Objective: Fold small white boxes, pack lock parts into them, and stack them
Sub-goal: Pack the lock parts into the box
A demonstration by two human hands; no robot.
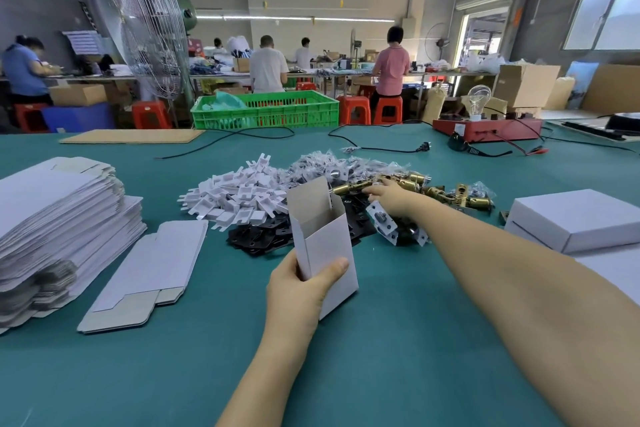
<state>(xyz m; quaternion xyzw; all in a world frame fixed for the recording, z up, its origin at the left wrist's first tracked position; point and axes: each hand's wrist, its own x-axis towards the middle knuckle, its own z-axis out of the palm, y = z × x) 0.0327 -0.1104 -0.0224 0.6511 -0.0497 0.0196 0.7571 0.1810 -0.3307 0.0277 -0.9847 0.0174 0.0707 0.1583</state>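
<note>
Grabbing a latch while the box waits open

Left hand (pixel 298 291) is gripping the folded box (pixel 323 243) upright, mouth up; right hand (pixel 389 196) is closing on a brass latch (pixel 349 188) just beyond it. Keep that mouth facing the parts.

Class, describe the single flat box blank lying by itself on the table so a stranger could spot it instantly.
Start at the tall stack of unfolded white blanks on the left of the green table. Just right of it, toward the left hand, lies one flat blank directly on the cloth. Unlike its neighbours, it is neither stacked nor folded up.
</note>
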